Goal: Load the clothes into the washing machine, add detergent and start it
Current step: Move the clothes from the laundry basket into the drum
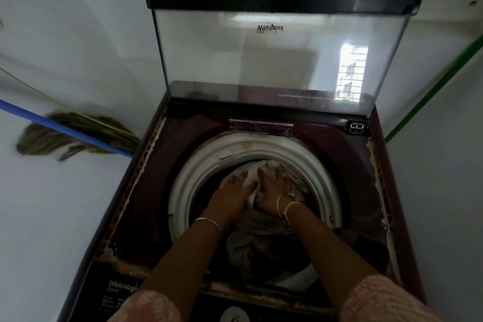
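Down inside the drum (183, 191), both hands sit side by side, palms down on the load. The left hand (231, 192) lies flat with straight fingers, pressing a white cloth (252, 178). The right hand (274, 191), just beside it at three o'clock, has its fingers sunk into the folds, so I cannot tell whether it grips or only presses.

The cloth bunches between the hands and just past the fingertips toward twelve o'clock, its crumpled length running roughly six to twelve. Both hands are equally near it, so I judge that a push would go straight down. Under the wrists at six o'clock a grey garment (251, 243) lies slack and creased, soft enough that it will likely puff back up.

The drum's white plastic rim is smooth, round and hard. The maroon washing machine (156, 191) has ragged, peeling edging. At twelve o'clock the glass lid (261, 60) stands upright, glossy and reflective. At six o'clock sits the dark control panel (117, 287), and at nine o'clock a broom (47, 138) with a blue handle rests by the wall.
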The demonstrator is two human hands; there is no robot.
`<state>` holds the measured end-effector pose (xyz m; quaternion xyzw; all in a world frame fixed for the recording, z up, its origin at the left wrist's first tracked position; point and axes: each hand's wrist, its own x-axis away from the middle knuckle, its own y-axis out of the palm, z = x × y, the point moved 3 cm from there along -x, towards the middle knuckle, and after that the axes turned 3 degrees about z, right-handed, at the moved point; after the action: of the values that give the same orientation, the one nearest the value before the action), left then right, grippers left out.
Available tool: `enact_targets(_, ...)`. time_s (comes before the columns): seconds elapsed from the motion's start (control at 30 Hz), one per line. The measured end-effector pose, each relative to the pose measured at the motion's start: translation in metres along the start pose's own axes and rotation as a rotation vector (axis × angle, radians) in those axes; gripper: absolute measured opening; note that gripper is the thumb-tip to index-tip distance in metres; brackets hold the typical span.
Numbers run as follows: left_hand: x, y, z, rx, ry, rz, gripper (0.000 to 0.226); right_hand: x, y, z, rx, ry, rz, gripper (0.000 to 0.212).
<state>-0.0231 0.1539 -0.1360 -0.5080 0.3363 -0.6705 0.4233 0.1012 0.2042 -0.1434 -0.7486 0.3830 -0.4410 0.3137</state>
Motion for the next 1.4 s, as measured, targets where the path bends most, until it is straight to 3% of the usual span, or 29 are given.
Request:
enact_targets(0.13, -0.02, 0.018, -0.016, -0.024, -0.056, -0.142, 0.08, -0.029, 0.038, 0.003, 0.053, 0.036, -0.239, 0.108)
enact_targets(0.27, -0.044, 0.037, -0.034, -0.06, -0.075, -0.284, 0.096, -0.048, 0.065, 0.012, 0.109, 0.033, -0.333, 0.104)
enact_targets(0.37, -0.062, 0.047, -0.044, -0.111, -0.07, -0.344, 0.111, -0.061, 0.079, 0.014, 0.148, 0.007, -0.347, 0.1)
enact_targets(0.57, -0.083, 0.077, -0.05, -0.149, -0.1, -0.418, 0.106, -0.079, 0.102, 0.026, 0.182, 0.005, -0.335, 0.104)
enact_targets(0.73, -0.095, 0.112, -0.059, -0.155, -0.166, -0.499, 0.115, -0.087, 0.12, 0.034, 0.209, -0.003, -0.333, 0.105)
enact_targets(0.87, -0.097, 0.097, -0.058, -0.151, -0.152, -0.559, 0.13, -0.084, 0.113, 0.034, 0.212, 0.022, -0.389, 0.099)
enact_targets(1.0, -0.088, 0.073, -0.052, -0.125, -0.103, -0.51, 0.125, -0.077, 0.088, 0.029, 0.209, 0.042, -0.449, 0.09)
enact_targets(1.1, -0.076, 0.052, -0.04, -0.087, -0.071, -0.442, 0.106, -0.057, 0.058, 0.014, 0.084, 0.044, -0.473, 0.076)
enact_targets(1.2, -0.057, 0.031, -0.029, -0.035, -0.033, -0.309, 0.072, -0.023, 0.02, -0.009, -0.14, 0.043, -0.339, 0.054)
enact_targets(1.33, -0.02, 0.004, -0.016, 0.107, -0.044, -0.225, 0.069, 0.023, -0.006, -0.025, -0.229, 0.088, -0.166, 0.052)
enact_targets(1.4, -0.001, -0.007, -0.008, 0.203, -0.04, -0.152, 0.057, 0.043, -0.009, -0.029, -0.224, 0.081, -0.137, 0.053)
